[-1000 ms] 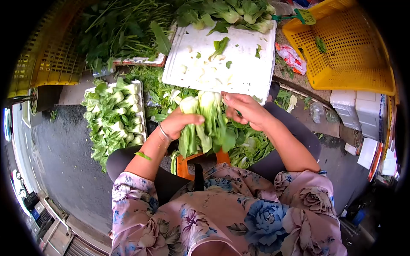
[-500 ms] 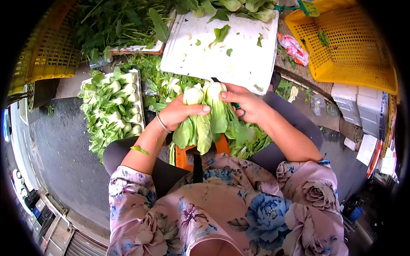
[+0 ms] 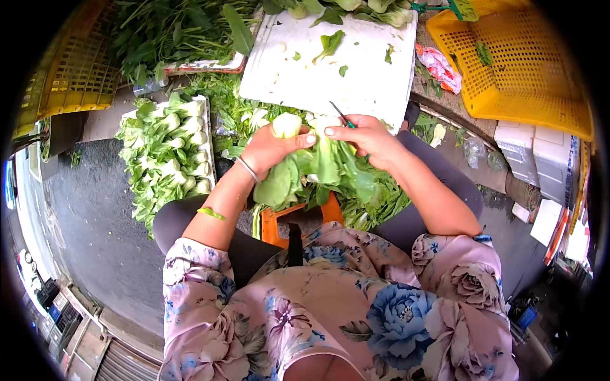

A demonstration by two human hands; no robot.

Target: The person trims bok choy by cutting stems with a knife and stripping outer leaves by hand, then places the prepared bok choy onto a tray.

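My left hand is wrapped round a head of bok choy, its pale base up and its leaves hanging down. Right beside it, my right hand grips a small knife with a green handle, its dark blade pointing up and away. The right thumb presses at the base of a second bok choy, whose leaves hang between the hands. Just beyond the hands lies a white foam board with scraps and a loose leaf on it.
Trimmed bok choy fills a tray at the left. Leafy greens lie at the upper left. Yellow crates stand at the upper right and upper left. Below the hands is an orange stool. Foam boxes are at the right.
The knife blade has come into clearer view, tilted up above the bok choy. Both hands have drawn together around the two heads, whose leaves have swung and spread.
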